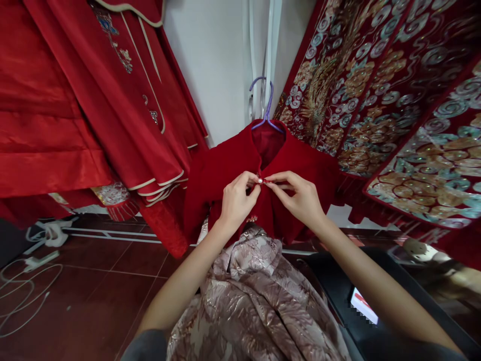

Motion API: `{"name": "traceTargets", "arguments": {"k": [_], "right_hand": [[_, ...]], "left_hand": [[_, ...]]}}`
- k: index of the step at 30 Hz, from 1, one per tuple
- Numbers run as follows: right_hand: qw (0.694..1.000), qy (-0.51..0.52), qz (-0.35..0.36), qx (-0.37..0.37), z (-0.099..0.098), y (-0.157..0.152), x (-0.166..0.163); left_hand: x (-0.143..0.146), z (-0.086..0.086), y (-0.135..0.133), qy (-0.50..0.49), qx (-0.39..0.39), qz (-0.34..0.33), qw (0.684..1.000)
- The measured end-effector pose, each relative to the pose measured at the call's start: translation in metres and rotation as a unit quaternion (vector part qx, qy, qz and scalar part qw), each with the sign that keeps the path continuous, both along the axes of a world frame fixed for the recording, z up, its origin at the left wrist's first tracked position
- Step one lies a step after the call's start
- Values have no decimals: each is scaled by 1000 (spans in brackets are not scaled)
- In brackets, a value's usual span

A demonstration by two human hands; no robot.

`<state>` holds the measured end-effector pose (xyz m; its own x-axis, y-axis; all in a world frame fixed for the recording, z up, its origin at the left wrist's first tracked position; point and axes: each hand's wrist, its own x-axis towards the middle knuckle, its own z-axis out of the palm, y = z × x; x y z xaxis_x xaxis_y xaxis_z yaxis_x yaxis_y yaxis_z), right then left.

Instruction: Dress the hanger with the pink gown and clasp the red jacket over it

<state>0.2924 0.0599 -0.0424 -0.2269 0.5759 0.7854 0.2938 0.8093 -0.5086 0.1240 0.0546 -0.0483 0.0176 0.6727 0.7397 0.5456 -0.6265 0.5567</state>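
Observation:
A short red velvet jacket (218,173) hangs on a purple hanger (267,103) in front of me, over a pinkish-beige brocade skirt (255,296). Both my hands meet at the jacket's front closure, just below the collar. My left hand (236,200) pinches the left edge of the opening. My right hand (296,195) pinches the right edge. Between the fingertips sits a small pearl-like button (260,180). A second small clasp (251,218) shows lower on the front.
Red satin garments (75,100) hang at the left, and red embroidered panels with gold and teal swirls (394,100) at the right. White cables (30,286) lie on the dark red tiled floor. A dark bag or case (338,281) sits at the lower right.

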Motion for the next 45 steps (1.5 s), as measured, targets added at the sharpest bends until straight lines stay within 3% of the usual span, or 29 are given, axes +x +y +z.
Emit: {"name": "traceTargets", "arguments": {"k": [12, 20, 35, 42, 45], "right_hand": [[999, -2, -16, 28, 3, -4, 0], [999, -35, -23, 32, 2, 4, 1], [999, 7, 18, -46, 6, 9, 6], [997, 1, 29, -68, 9, 15, 3], [997, 8, 24, -66, 6, 17, -3]], "left_hand": [[-7, 7, 5, 125, -2, -2, 992], [-12, 28, -8, 262, 13, 30, 965], [-9, 30, 2, 294, 41, 14, 955], [-13, 35, 4, 355, 63, -11, 933], [-7, 29, 3, 316, 49, -20, 947]]}}
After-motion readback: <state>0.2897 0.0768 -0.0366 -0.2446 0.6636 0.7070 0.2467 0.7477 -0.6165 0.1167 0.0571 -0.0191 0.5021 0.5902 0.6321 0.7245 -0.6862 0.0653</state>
